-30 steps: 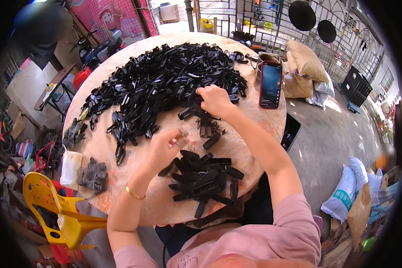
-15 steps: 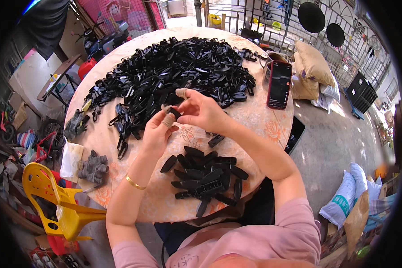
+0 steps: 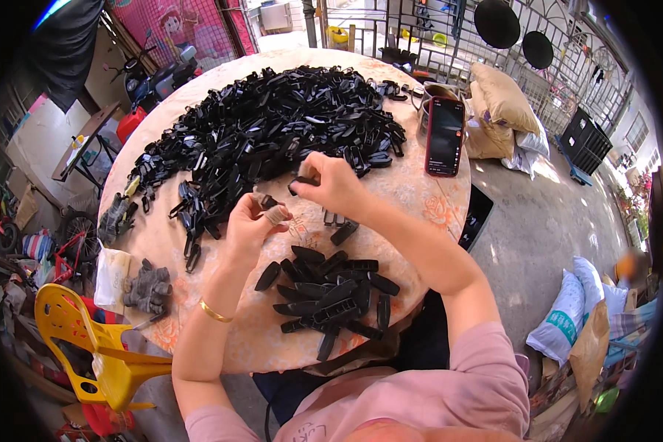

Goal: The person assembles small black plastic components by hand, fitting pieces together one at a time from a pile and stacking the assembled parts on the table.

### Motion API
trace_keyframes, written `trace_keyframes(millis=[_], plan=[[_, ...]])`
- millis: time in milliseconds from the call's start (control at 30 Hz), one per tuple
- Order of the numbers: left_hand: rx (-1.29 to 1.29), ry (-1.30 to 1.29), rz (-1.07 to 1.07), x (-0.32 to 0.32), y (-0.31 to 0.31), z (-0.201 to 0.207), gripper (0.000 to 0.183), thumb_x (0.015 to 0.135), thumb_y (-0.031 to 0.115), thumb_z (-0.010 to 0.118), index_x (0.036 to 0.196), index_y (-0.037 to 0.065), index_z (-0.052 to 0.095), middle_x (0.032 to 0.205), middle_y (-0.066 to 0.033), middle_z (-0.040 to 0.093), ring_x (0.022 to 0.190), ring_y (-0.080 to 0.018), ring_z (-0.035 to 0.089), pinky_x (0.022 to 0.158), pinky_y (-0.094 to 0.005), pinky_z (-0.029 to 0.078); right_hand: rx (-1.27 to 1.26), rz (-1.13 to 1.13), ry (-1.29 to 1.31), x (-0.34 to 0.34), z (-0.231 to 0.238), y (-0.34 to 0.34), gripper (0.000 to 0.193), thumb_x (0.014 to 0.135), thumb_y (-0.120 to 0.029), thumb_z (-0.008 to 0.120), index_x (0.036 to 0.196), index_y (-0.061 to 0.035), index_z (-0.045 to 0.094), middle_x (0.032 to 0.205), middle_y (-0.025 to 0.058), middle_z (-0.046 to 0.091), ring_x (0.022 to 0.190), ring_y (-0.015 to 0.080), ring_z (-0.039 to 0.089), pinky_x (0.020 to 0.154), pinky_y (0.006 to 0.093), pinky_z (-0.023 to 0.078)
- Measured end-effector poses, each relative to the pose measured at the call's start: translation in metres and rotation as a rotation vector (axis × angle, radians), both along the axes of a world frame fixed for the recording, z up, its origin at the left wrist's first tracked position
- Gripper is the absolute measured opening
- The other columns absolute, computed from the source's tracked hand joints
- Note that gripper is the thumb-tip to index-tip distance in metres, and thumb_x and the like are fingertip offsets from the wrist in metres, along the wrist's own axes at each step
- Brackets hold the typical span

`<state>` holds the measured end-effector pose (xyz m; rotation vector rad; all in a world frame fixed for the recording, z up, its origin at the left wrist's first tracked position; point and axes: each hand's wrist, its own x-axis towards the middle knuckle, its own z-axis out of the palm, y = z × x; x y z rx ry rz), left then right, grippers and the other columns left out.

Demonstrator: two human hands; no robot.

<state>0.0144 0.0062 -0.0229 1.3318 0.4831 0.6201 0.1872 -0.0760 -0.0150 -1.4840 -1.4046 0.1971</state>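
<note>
Hands [image 3: 254, 223] [image 3: 331, 183] have parted, well inside the table edge [image 3: 458, 200].

The big heap of small, elongated black pieces [image 3: 272, 125] before you looks like plastic, glossy where light strikes, while the nearer pile of longer black pieces [image 3: 335, 295] looks mostly matt. Your round, peach floral tabletop [image 3: 442, 210] appears smooth. Beige matt wraps [image 3: 276, 215], seemingly cloth, cover fingers of your left grip [image 3: 249, 228]; your gold-coloured bangle [image 3: 215, 312] is polished metal. The dark-grey gloves [image 3: 149, 287] look like rough cloth, the red-edged phone's screen [image 3: 445, 140] glossy, the yellow chair [image 3: 118, 379] smooth plastic.
</note>
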Motion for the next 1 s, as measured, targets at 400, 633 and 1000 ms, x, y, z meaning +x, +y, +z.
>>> trace_keyframes(millis=[400,633,1000], plan=[[0.048,-0.12,0.036,-0.003,-0.003,0.014,0.014,0.084,0.005,0.057,0.097,0.001,0.054,0.091,-0.0053,0.061,0.077,-0.0108,0.058,0.065,-0.0241,0.05,0.076,0.239,0.212,-0.029,0.005,-0.008,0.018,0.078,-0.001,0.061,0.095,0.0042,0.057,0.079,0.0089,0.063,0.07,0.0114,0.06,0.067,0.0247,0.05],[0.115,-0.148,0.098,-0.001,-0.007,0.014,0.028,0.083,0.001,0.057,0.111,0.0,0.053,0.089,-0.0027,0.061,0.074,-0.0081,0.056,0.067,-0.0211,0.047,0.123,0.264,0.379,-0.03,0.004,-0.009,0.027,0.078,0.0,0.062,0.103,0.0036,0.056,0.089,0.0088,0.063,0.08,0.01,0.06,0.07,0.0241,0.051],[-0.054,-0.218,0.094,-0.001,-0.008,0.001,0.023,0.085,0.005,0.056,0.108,0.001,0.057,0.094,-0.0043,0.062,0.082,-0.0112,0.059,0.073,-0.0249,0.051,0.187,0.15,0.01,-0.035,-0.002,-0.01,0.021,0.075,-0.004,0.065,0.093,0.0021,0.059,0.084,0.0114,0.063,0.076,0.0166,0.061,0.063,0.0279,0.051]])
